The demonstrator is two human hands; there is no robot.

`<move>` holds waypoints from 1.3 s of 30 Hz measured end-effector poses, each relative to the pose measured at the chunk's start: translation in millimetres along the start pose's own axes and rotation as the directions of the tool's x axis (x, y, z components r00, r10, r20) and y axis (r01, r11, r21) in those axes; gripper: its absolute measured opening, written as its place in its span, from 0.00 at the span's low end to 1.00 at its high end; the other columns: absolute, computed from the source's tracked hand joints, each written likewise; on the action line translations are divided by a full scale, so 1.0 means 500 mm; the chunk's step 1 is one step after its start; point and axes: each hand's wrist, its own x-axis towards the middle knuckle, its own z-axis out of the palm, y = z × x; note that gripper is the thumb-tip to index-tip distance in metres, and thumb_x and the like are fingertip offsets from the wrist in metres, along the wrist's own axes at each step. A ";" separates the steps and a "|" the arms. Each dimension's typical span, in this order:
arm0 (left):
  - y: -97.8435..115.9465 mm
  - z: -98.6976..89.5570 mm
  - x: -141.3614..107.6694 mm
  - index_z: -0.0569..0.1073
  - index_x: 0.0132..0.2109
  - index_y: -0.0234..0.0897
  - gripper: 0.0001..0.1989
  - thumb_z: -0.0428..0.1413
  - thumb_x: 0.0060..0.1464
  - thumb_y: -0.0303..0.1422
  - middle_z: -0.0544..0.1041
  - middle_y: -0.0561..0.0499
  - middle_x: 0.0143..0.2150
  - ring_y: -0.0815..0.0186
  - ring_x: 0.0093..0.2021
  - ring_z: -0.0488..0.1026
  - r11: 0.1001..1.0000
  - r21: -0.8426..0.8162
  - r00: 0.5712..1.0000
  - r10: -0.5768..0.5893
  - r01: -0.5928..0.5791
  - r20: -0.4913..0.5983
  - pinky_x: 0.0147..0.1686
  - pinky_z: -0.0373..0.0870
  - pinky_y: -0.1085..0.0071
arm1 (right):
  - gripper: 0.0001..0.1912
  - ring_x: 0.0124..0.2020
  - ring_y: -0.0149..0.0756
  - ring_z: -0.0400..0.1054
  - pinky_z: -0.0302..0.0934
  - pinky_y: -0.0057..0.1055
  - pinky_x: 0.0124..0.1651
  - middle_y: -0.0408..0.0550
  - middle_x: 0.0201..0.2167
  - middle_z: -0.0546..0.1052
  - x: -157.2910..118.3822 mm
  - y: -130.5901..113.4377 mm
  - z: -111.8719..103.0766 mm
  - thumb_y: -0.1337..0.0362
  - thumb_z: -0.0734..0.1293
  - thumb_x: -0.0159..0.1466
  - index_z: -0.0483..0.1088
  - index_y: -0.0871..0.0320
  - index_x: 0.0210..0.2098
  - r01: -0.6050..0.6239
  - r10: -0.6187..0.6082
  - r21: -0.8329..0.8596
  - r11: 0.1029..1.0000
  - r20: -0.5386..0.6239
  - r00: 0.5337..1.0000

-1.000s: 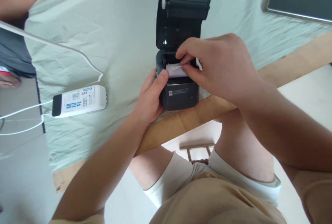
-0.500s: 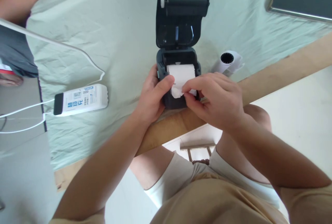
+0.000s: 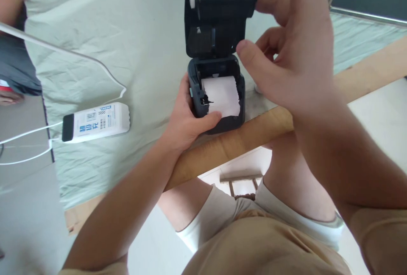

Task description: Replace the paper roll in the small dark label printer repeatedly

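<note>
Pale green cloth (image 3: 152,24) covers the bench (image 3: 229,148), its wooden edge bare on the near side; a printer (image 3: 229,68) stands at that edge, lid (image 3: 219,26) tipped back, paper (image 3: 222,92) lying in its well with a ragged front end. Left hand (image 3: 187,123): closed about the printer's left side, thumb on the front of the paper; right hand (image 3: 294,54): part-open, thumb and bent fingers apart at the lid's right side, no paper held; whether it grips the lid cannot be told. Step in hand, as judged: paper laid, lid reached for; the next move calls for the paper kept flat and the left thumb clear as the lid swings down. Against the frame half a second earlier, the right hand has left the paper and risen to the lid; the left thumb sits lower; the lid remains open.
</note>
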 end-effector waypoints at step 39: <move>0.023 0.036 0.005 0.77 0.35 0.41 0.11 0.53 0.66 0.33 0.83 0.49 0.37 0.53 0.68 0.73 0.974 -0.219 0.981 -0.092 0.053 -0.173 0.68 0.72 0.56 | 0.21 0.20 0.28 0.52 0.53 0.31 0.24 0.32 0.20 0.57 -0.117 0.009 0.060 0.52 0.78 0.59 0.64 0.48 0.39 -0.285 0.315 0.303 0.909 -0.055 0.947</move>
